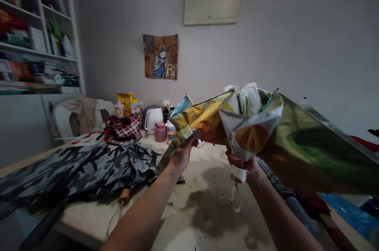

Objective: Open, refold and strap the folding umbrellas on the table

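A colourful umbrella (204, 118) with yellow, green, white and orange panels is held above the table, its canopy loose and partly spread. My right hand (244, 162) is closed around it near the white handle (238, 174), from which a wrist strap (236, 199) hangs. My left hand (184, 154) grips the yellow canopy panel near its strap end, with the fingers partly hidden by the cloth. The canopy's far right side droops past my right forearm.
A grey camouflage umbrella (89, 168) lies across the left of the table (204, 195). Behind it are a checked cloth bag (127, 128), a white kettle (154, 118), a pink jar (160, 132) and a clear bottle (171, 134). More folded umbrellas (299, 203) lie at right.
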{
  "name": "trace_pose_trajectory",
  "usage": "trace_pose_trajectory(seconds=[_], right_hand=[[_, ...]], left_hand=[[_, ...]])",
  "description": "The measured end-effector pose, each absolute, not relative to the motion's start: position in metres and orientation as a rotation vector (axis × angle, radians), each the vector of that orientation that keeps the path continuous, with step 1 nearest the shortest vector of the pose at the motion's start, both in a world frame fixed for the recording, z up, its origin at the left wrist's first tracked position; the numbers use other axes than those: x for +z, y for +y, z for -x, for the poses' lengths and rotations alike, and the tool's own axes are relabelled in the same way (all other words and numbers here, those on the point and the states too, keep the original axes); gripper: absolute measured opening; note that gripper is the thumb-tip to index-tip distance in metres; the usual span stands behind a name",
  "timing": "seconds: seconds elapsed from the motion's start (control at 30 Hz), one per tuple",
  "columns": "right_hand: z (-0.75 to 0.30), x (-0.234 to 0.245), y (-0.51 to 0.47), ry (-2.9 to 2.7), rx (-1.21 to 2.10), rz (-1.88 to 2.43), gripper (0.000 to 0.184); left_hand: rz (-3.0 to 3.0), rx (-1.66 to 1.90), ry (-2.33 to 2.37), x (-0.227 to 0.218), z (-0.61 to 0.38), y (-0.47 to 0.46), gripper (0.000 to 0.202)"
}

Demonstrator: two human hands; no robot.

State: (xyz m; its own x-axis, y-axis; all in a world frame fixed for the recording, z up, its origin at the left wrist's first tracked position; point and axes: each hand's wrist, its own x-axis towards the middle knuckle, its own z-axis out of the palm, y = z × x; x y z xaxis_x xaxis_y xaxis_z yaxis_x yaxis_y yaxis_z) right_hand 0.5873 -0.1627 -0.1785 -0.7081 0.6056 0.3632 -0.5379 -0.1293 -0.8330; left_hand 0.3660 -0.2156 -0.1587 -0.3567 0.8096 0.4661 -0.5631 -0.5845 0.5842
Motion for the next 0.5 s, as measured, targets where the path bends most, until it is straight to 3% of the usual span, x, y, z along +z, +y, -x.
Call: trace_pose_trajectory(seconds=[0.17,0.5], right_hand=[[-0.579,-0.168,-0.173,-1.078,2.147,-0.223,0.04],[-0.551,-0.179,-0.181,-0.986,2.276,-0.417,0.04]], left_hand=[[-0.833,2.041,0.339,-0.166,-0.335,-0.21,0.04],[-1.037,1.399,0.755,-0.213,-0.369,-0.198,0.043]])
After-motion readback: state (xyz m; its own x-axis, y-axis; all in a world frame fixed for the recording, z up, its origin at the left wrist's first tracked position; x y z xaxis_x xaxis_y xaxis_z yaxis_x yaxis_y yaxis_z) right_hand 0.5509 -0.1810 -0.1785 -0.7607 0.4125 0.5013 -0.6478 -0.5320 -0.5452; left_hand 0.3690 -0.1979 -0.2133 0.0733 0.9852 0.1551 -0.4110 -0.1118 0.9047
